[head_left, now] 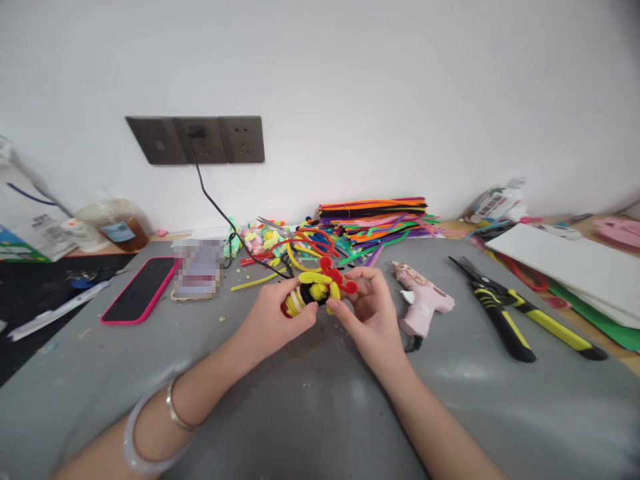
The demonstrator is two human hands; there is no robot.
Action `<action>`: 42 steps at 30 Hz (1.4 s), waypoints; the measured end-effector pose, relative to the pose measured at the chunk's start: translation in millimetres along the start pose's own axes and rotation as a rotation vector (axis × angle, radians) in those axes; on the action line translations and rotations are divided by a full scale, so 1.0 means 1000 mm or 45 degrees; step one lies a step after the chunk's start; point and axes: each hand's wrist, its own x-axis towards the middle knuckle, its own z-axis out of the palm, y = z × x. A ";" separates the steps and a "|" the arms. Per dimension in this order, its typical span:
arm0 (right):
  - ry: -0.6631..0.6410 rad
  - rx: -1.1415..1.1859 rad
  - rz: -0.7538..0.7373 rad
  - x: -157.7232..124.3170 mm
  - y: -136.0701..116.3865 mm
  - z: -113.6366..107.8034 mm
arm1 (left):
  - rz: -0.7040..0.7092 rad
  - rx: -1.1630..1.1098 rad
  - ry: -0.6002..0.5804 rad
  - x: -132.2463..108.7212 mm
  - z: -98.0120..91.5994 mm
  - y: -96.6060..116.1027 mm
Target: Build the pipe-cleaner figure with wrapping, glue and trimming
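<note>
Between both hands is a small pipe-cleaner figure [318,292], fuzzy yellow and black, with red curled pieces [332,270] at its upper right end. My left hand [280,313] closes round its left side, thumb along the front. With thumb and fingers, my right hand [373,310] pinches the right end, near the red curls and a yellow loop. The fingers partly cover the figure, so its underside is hidden. Just to the right of my right hand lies a pink glue gun [420,300].
Behind are bundled pipe cleaners [373,210], loose coloured bits and scissors [273,227]. Yellow-black pliers [505,313] lie right, beside white sheets [565,267]. A pink-cased phone [140,290] and a second phone [197,270] lie left. A black cable [210,193] runs from the wall socket [195,140].
</note>
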 end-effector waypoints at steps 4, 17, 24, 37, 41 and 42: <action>-0.050 0.040 0.055 0.001 0.001 -0.001 | 0.013 0.006 0.028 -0.001 0.000 -0.001; 0.020 -0.131 -0.094 -0.003 0.002 0.001 | -0.072 -0.021 -0.006 -0.001 0.001 -0.001; 0.024 -0.130 -0.102 -0.004 0.003 0.001 | -0.077 -0.025 -0.009 0.000 0.002 0.003; 0.022 -0.159 -0.023 -0.006 0.002 0.003 | -0.053 0.117 0.003 -0.003 0.001 0.001; 0.019 -0.170 -0.025 -0.005 0.004 0.002 | -0.053 0.104 0.002 -0.003 0.001 0.002; 0.019 -0.165 -0.027 -0.005 0.004 0.002 | -0.062 0.101 0.004 -0.003 0.001 0.002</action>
